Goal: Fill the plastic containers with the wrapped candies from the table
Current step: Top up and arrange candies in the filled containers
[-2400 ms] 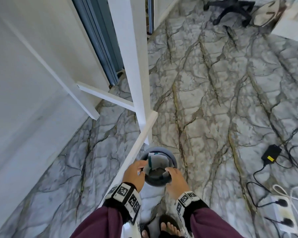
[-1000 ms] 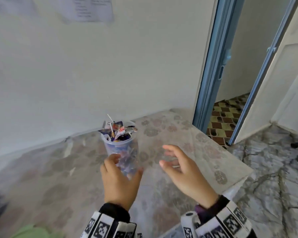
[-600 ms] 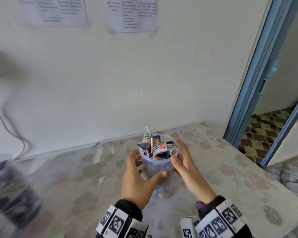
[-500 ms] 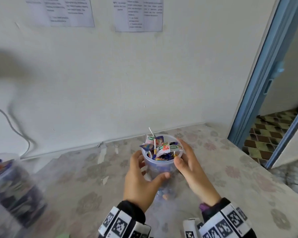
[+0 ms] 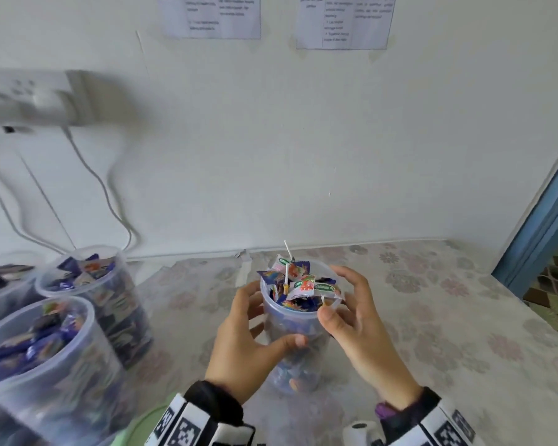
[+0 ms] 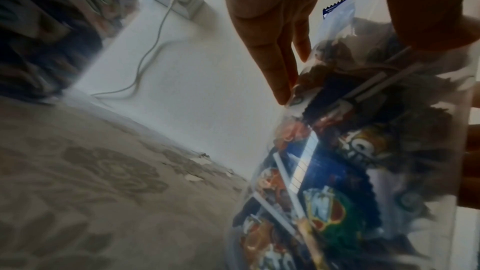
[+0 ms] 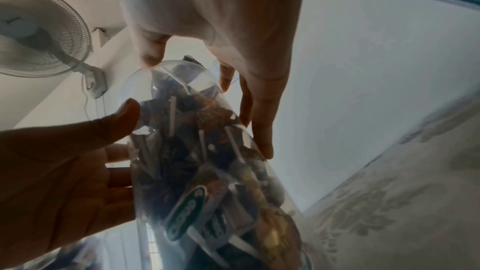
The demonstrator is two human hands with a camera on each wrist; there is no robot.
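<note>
A clear plastic container (image 5: 295,346) stands on the floral table (image 5: 448,317), heaped with wrapped candies (image 5: 303,284) and lollipop sticks. My left hand (image 5: 271,320) grips its left side, thumb across the front wall. My right hand (image 5: 339,296) curls round the top on the right, thumb at the rim and fingers behind it. The left wrist view shows the container (image 6: 363,171) close up beside my fingers (image 6: 272,48). In the right wrist view my thumb and fingers (image 7: 259,120) bracket the container (image 7: 207,171).
Two more containers (image 5: 91,294) (image 5: 36,358) full of candies stand at the left, with another blurred one behind. A green lid (image 5: 136,423) lies near the front edge. Cables (image 5: 110,204) hang down the wall. A blue door frame (image 5: 541,214) bounds the right.
The container came up from the floor onto the table. My right hand, open and apart a second ago, closed on its rim. The view has swung left, bringing the other containers in.
</note>
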